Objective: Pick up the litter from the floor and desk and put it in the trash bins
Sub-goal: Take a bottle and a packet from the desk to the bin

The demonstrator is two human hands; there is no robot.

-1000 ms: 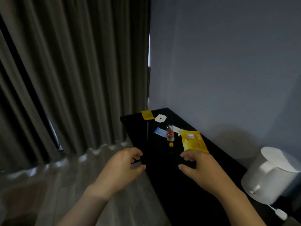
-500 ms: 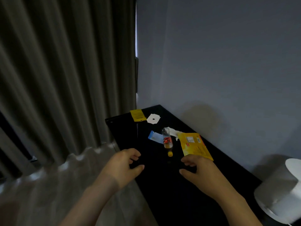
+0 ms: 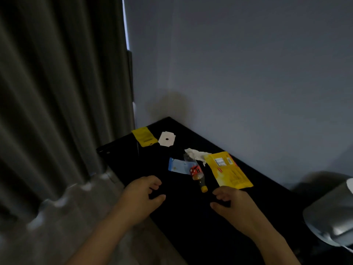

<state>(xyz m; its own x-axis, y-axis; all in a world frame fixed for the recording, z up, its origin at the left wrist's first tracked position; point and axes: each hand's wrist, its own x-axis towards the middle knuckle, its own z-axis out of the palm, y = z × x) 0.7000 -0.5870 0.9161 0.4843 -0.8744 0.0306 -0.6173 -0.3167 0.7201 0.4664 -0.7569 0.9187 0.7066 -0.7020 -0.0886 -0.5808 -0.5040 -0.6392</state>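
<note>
Black table [image 3: 191, 226] carries six litter items: one large yellow packet [image 3: 229, 171], one small yellow packet [image 3: 144, 136], one blue sachet [image 3: 177, 165], one small bottle [image 3: 195, 172] lying flat, one crumpled tissue [image 3: 194, 153], one white paper piece [image 3: 166, 139]. Left hand [image 3: 142, 197] and right hand [image 3: 232, 202] hover near the bottle, fingers loosely curled, empty.

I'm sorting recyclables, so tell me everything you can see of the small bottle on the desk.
The bottle is small, of clear plastic by its look, with a red label around its middle, amber liquid pooled toward the neck and a yellow cap on. It lies on its side on the black desk, cap toward the person. It overlaps the blue packet; its base meets the tissue. Neither hand touches it; the right hand is just short of the cap.
</note>
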